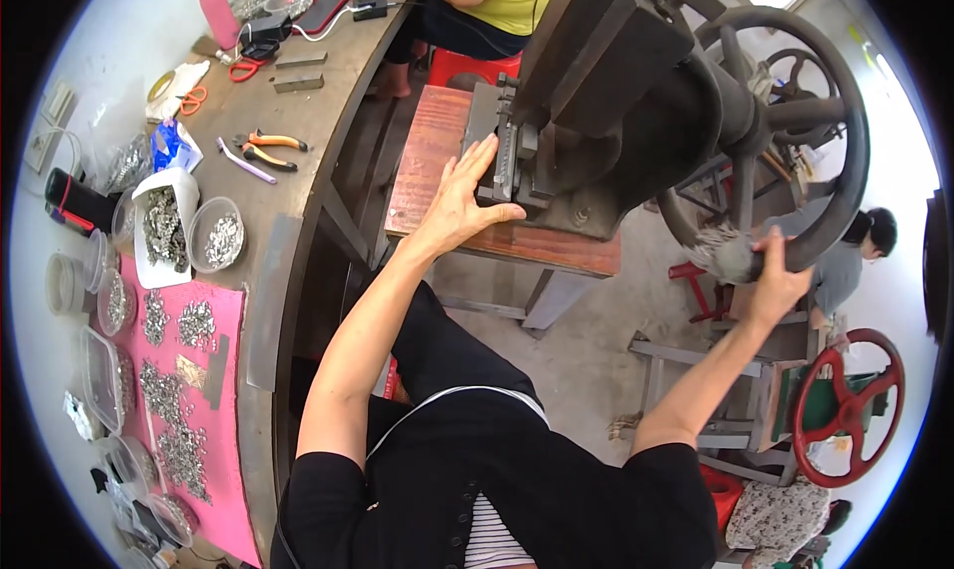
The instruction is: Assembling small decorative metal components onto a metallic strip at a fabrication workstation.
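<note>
Open room between the 2 arms, but a big machine fills the top.
The dark press [636,122] stands close to the right of the left hand [463,196]; on that hand's left, the wooden stand [427,142] has bare room. The right hand [785,283] is on the big wheel [857,122], where a hand could fit between the spokes. The counter [276,199] has a bare patch below the pliers [252,151], but a round cup [217,236] and white tray [149,263] crowd its left.

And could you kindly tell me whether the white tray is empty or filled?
Partly filled: the white tray holds a heap of silvery pieces, with bare white showing around them.
</note>
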Motion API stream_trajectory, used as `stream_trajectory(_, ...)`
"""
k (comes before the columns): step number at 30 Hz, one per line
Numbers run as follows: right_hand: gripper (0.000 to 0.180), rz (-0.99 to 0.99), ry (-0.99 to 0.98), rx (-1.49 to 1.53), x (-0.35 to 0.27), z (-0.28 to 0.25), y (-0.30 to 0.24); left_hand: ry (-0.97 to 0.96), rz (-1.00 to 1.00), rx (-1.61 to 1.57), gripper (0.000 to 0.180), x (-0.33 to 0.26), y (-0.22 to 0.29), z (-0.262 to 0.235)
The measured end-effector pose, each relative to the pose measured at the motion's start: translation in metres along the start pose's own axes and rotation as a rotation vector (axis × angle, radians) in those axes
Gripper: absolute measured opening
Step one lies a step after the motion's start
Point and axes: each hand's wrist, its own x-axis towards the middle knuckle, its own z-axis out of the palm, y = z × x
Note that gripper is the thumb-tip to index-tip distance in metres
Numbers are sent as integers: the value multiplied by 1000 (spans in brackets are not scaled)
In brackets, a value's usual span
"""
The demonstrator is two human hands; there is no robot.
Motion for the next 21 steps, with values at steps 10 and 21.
stream_trajectory(10,30,124,-502,-108,183,-6,-80,-36,33,204,115,36,-5,8)
stream_trajectory(21,21,-131,-25,107,27,4,-37,-20,21,199,114,43,-10,7)
